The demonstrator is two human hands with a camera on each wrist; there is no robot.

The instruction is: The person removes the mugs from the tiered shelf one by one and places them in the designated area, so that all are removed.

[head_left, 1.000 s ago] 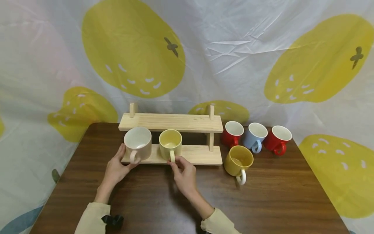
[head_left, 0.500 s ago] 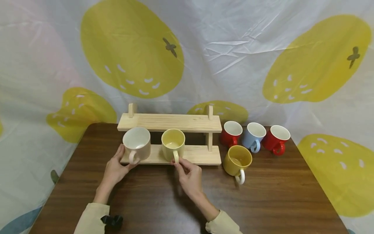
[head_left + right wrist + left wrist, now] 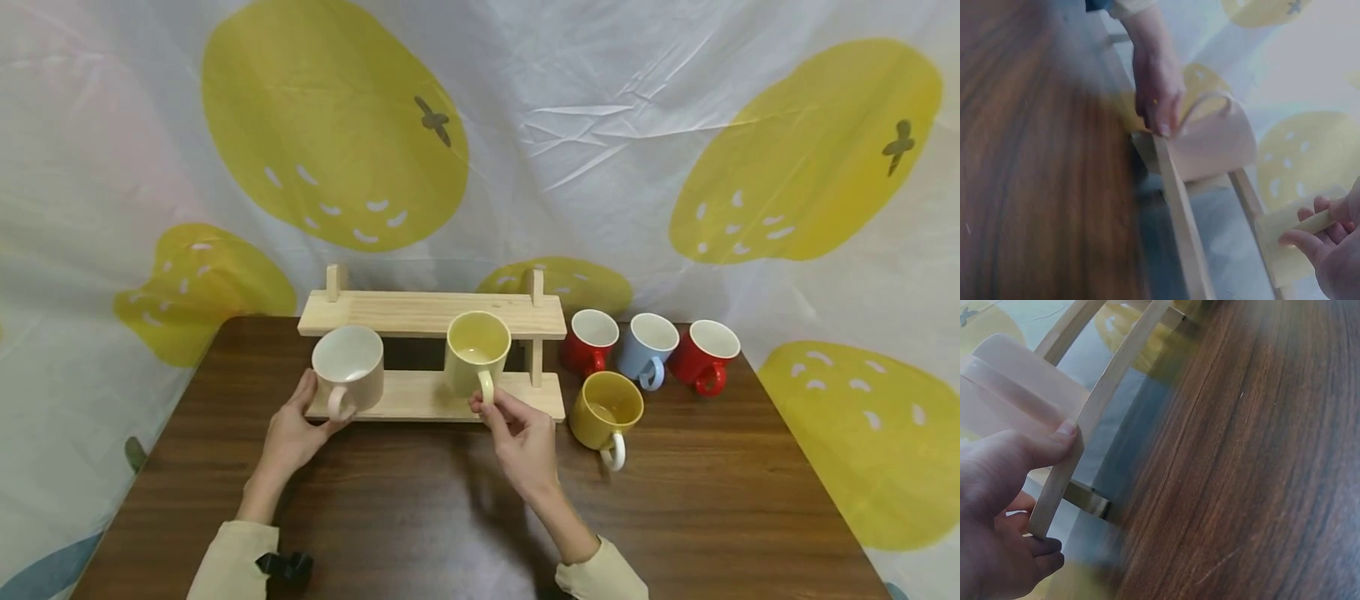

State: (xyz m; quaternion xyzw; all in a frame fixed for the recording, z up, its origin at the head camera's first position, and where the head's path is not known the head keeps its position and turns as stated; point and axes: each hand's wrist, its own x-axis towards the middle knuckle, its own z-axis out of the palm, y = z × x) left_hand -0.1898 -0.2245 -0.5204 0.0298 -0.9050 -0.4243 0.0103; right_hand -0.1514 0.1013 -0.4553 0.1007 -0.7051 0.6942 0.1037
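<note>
My right hand [image 3: 531, 450] pinches the handle of a pale yellow mug [image 3: 467, 367], raised in front of the two-tier wooden shelf [image 3: 405, 312]. In the right wrist view the thumb and fingers close on that handle. My left hand [image 3: 291, 435] is at the left end of the lower board. Seen from the left wrist, its thumb presses on the front edge of the board [image 3: 1107, 387] and its fingers curl round the board's end. Beside that thumb a pale pink mug [image 3: 363, 379] stands on the lower board, handle to the front.
Right of the shelf stand a red mug [image 3: 576, 350], a light blue mug [image 3: 634, 354] and another red mug [image 3: 688, 360] in a row. A mustard mug [image 3: 596, 425] with a white handle is in front of them on the brown table [image 3: 720, 500]. A patterned cloth [image 3: 585, 58] hangs behind.
My right hand has moved right and up with the pale yellow mug, away from the pink mug. The left hand keeps its place at the shelf's end.
</note>
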